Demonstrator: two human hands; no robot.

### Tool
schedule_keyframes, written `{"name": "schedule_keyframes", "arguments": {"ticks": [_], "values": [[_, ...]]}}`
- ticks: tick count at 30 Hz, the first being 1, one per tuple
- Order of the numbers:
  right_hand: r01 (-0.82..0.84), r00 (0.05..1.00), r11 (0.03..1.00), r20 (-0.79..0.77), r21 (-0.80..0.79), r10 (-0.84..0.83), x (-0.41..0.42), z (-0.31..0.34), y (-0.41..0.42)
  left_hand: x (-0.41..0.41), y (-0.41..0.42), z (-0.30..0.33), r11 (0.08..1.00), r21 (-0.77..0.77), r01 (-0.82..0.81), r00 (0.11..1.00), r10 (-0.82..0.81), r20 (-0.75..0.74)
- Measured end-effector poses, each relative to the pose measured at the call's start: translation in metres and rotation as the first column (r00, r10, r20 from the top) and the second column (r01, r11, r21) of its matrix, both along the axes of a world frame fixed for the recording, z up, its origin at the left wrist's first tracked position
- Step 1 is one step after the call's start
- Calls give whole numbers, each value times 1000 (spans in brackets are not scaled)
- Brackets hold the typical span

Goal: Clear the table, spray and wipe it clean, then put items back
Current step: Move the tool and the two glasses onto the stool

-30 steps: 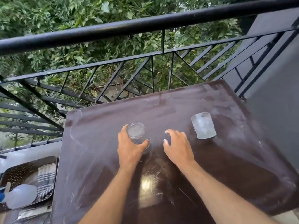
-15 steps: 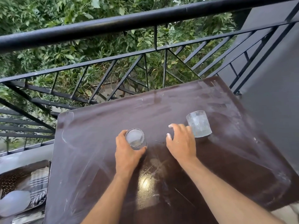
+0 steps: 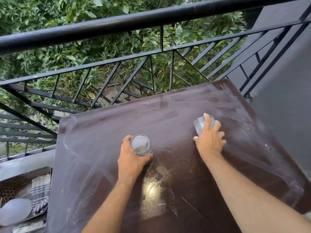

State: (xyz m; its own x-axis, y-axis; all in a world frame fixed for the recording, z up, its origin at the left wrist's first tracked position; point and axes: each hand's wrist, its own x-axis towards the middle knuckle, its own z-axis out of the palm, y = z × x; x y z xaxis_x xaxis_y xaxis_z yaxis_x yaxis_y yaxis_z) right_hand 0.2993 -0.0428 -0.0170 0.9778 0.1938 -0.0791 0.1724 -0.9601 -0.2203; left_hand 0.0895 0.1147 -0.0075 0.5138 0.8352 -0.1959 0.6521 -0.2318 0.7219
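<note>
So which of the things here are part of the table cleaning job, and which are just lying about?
Part of the job:
- brown table, smeared with streaks
- left glass, gripped by the left hand
- right glass, under the right hand

Just lying about:
- checked cloth in the tray to the left
- pale round object, too blurred to identify
- black railing

Right glass (image 3: 200,125): near side hidden behind right hand (image 3: 209,140). Left glass (image 3: 140,145): lower wall covered by left hand (image 3: 130,161). Table (image 3: 101,165): near edge cut off at frame bottom. Tray (image 3: 21,180), checked cloth (image 3: 39,197), pale round object (image 3: 15,211): blurred, partly cut off at left edge, unidentifiable.
</note>
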Motion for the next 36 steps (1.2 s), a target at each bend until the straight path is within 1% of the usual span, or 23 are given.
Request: {"name": "schedule_keyframes", "arguments": {"ticks": [2,6,9,13,15,18,20,26,30,32,34,36], "values": [[-36,999,999,23,-7,36,3,-2,-4,0,0,0,1000,-6,-3,1000,3,2],[-65,996,982,64,180,54,6,7,-6,-1,-1,0,1000,-18,-7,1000,7,-2],[-118,991,954,87,275,98,3,21,1,-2,-1,0,1000,-25,-12,1000,12,2],[-240,967,912,169,333,193,-2,33,14,-2,-1,0,1000,-26,-9,1000,9,3],[-244,968,900,143,361,205,-5,37,21,-2,-1,0,1000,-26,-7,1000,7,1],[-246,969,900,53,360,243,-9,42,28,-1,-1,1,1000,-26,-5,1000,5,-3],[-270,960,903,27,335,277,-13,40,30,-2,0,0,1000,-27,-4,1000,4,-5],[-315,946,900,17,301,325,-24,26,26,-3,0,-1,1000,-30,8,1000,-8,0],[-329,940,875,33,356,340,-28,15,16,-3,0,-3,999,-30,17,1000,-17,12],[-263,954,847,-5,462,299,-33,10,7,-3,-1,-6,999,-52,7,999,-5,41],[-110,963,798,-135,592,233,-37,4,1,-5,-2,-10,995,-102,-15,996,24,90],[-28,956,761,-204,648,209,-38,-2,-2,-6,-2,-14,989,-145,-27,990,47,134]]}}
